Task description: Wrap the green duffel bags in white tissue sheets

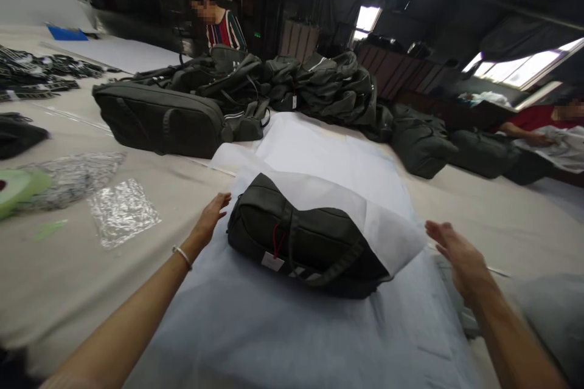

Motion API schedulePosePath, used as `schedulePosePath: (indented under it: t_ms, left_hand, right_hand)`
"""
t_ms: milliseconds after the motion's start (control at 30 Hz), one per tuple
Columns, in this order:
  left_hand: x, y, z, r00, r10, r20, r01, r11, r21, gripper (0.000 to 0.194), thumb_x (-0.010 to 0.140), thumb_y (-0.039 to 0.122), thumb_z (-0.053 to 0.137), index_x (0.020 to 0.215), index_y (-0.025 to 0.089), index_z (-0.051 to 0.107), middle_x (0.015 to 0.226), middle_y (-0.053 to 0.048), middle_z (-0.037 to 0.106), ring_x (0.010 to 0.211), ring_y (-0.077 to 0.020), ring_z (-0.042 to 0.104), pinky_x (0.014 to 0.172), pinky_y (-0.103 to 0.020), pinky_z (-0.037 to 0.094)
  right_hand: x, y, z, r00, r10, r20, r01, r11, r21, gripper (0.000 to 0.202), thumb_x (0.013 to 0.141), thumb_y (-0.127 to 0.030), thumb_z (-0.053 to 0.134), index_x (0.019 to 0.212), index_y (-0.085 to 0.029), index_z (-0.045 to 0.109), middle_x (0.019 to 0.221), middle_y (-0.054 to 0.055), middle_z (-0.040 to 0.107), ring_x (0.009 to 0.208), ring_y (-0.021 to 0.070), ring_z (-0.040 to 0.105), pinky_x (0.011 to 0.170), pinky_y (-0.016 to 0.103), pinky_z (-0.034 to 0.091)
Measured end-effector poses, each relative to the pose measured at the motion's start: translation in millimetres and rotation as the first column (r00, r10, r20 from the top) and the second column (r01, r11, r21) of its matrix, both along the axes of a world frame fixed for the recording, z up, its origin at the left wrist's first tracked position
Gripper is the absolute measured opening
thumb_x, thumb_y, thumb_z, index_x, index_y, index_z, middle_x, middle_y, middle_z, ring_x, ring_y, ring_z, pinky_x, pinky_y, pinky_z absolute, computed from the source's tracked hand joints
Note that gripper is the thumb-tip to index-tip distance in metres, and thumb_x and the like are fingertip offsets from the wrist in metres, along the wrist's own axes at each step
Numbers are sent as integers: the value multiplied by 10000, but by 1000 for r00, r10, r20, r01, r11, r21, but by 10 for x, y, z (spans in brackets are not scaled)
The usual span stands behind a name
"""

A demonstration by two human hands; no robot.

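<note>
A dark green duffel bag (pixel 319 237) lies on white sheets (pixel 283 322) in front of me. A white paper tag (pixel 272 261) hangs from it on a red cord. One thin white sheet (pixel 314 191) drapes over the bag's far side and its right end. My left hand (pixel 210 219) is just off the bag's left end, fingers stretched out, with nothing in it. To the right of the bag, my right hand (pixel 458 252) hovers apart from it near the sheet's corner, fingers extended and holding nothing.
Behind lies a heap of dark green bags (pixel 319 85), with a long bag (pixel 159 118) at left. A clear plastic bag (pixel 122 211) and a roll of green tape (pixel 20 188) lie at left. One person (pixel 225 30) stands at the back, another (pixel 533 127) at right.
</note>
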State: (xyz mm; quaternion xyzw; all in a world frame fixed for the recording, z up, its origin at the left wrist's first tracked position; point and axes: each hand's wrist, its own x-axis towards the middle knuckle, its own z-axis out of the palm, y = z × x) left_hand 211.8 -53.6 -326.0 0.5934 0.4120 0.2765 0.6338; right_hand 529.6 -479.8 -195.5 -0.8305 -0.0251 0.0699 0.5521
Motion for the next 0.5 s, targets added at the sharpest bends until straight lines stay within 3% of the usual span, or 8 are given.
schedulePosePath:
  t_ms: [100,200,333,500]
  left_hand:
    - [251,23,-128,995,-102,10,102,986,-130,666,868,724,423,1140,163,656,1226,-154,662,1203,-299,576,1018,-434,450]
    - [365,-27,-172,991,-133,35,137,970,-201,701,844,760,428,1085,157,690,1141,-138,709,1148,-290,619,1044,-399,444]
    - [299,-111,-99,991,-118,69,131,964,-232,687,859,748,429,1163,179,665,1180,-86,701,1214,-268,579,1090,-378,413]
    - [100,-232,90,986,-99,136,131,958,-254,617,871,694,486,1165,186,678,1225,-73,682,1245,-270,555,1091,-367,419]
  right_hand:
    - [17,65,-446,968,32,-248,-35,999,-8,581,882,-650,455,1269,-232,566,1392,103,547,1290,285,495,1092,539,361]
    - [-122,223,-636,924,155,-349,-110,983,146,569,882,-627,481,1277,-227,572,1208,97,678,1134,251,623,942,406,531]
    - [-276,263,-545,891,139,-433,-43,973,225,527,913,-549,482,1295,-196,565,1101,95,721,1012,244,682,856,362,582]
    - [-455,95,-377,875,50,-481,77,968,239,499,895,-527,538,1266,-198,593,1144,81,708,1052,251,668,852,330,589]
